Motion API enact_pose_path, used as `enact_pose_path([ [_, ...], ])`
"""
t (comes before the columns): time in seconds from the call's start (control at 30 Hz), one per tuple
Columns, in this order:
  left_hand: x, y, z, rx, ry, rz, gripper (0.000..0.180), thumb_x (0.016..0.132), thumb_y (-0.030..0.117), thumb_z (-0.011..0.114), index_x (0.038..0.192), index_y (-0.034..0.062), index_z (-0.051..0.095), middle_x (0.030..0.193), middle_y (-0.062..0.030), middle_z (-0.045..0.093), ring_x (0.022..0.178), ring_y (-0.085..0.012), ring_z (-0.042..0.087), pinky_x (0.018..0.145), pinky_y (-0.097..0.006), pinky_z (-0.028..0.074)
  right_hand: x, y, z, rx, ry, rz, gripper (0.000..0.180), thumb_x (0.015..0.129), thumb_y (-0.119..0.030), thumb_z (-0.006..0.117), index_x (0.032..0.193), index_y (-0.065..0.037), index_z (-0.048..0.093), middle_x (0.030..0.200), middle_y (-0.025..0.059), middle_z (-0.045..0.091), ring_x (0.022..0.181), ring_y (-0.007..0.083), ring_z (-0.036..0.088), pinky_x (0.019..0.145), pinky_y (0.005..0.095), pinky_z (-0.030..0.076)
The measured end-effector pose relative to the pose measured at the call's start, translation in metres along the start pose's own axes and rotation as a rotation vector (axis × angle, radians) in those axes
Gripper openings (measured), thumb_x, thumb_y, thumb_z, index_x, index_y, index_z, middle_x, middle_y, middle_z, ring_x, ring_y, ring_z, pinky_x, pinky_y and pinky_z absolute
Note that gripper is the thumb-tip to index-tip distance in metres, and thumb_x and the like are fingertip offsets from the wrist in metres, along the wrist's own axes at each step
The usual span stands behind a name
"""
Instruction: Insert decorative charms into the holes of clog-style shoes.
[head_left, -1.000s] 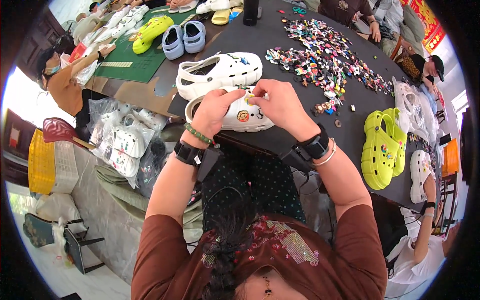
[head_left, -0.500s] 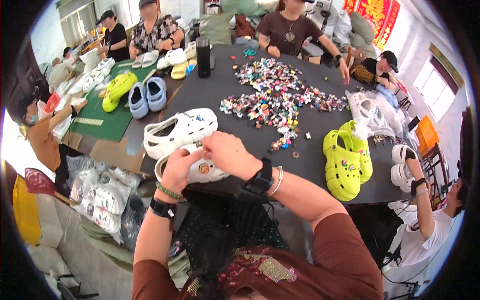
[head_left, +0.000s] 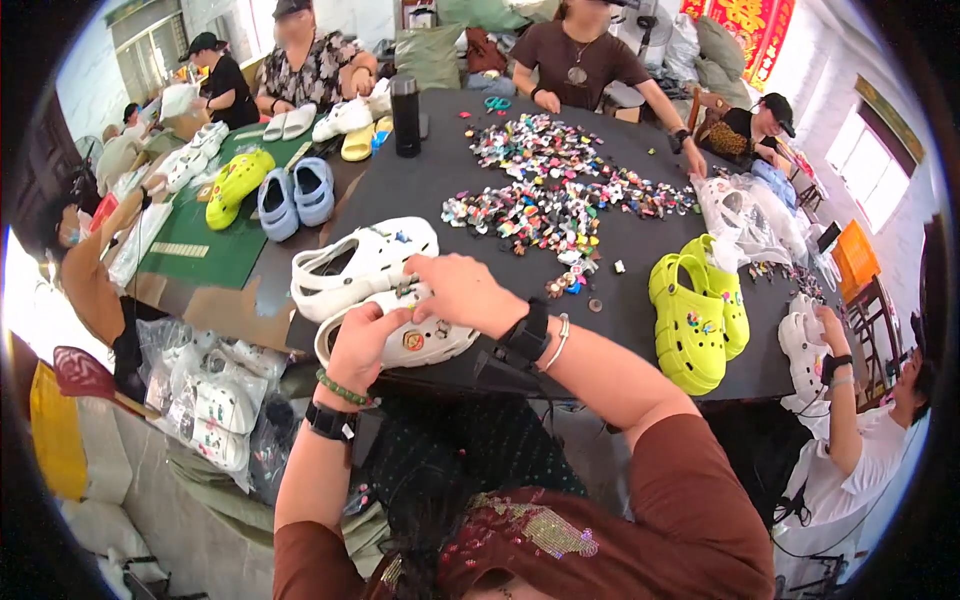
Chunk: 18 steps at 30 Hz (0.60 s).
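Note:
A white clog with a round orange charm and other small charms on its upper stands at the near table edge. My left hand grips its opening side, fingers curled in and partly hidden. Over the upper, the thumb and fingers of my right hand close on a small dark-greenish shoe charm, its shape too small to make out. Just beyond stands the matching white clog, with a blue charm near its toe.
Loose charms lie heaped mid-table. Lime clogs stand right, near a plastic bag; a black bottle and blue clogs are left. A co-worker's hand holds white footwear at right. Bagged shoes sit lower left.
My hands have shifted slightly, and a small charm now shows between the fingers on the near clog. Across the table, a co-worker's hand has moved down to the plastic bag.

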<state>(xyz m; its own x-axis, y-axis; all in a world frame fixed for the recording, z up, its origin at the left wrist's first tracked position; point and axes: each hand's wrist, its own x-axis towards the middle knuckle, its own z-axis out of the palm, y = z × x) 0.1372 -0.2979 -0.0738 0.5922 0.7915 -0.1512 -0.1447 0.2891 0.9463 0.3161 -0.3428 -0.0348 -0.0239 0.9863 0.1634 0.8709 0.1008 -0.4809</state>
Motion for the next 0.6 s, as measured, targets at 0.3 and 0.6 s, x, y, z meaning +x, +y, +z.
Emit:
enact_pose_path([
  [0.3, 0.007, 0.007, 0.003, -0.002, -0.007, -0.074, 0.023, 0.089, 0.013, 0.066, 0.1, -0.0071, 0.066, 0.096, -0.0097, 0.069, 0.085, -0.0159, 0.066, 0.074, -0.029, 0.052, 0.01, 0.005, 0.007, -0.15, 0.083, -0.138, 0.042, 0.067, -0.026, 0.08, 0.097, -0.008, 0.056, 0.092, 0.0159, 0.063, 0.084, 0.0385, 0.063, 0.07, 0.0472, 0.05],
  [0.6, 0.025, 0.01, 0.012, 0.192, 0.103, -0.021, 0.036, 0.089, 0.03, 0.068, 0.091, -0.0065, 0.067, 0.081, -0.006, 0.067, 0.068, -0.0098, 0.06, 0.06, -0.025, 0.048, -0.005, 0.04, 0.003, 0.159, 0.096, -0.103, 0.04, 0.071, -0.023, 0.078, 0.104, -0.006, 0.063, 0.104, 0.013, 0.064, 0.101, 0.0284, 0.06, 0.087, 0.0363, 0.048],
])
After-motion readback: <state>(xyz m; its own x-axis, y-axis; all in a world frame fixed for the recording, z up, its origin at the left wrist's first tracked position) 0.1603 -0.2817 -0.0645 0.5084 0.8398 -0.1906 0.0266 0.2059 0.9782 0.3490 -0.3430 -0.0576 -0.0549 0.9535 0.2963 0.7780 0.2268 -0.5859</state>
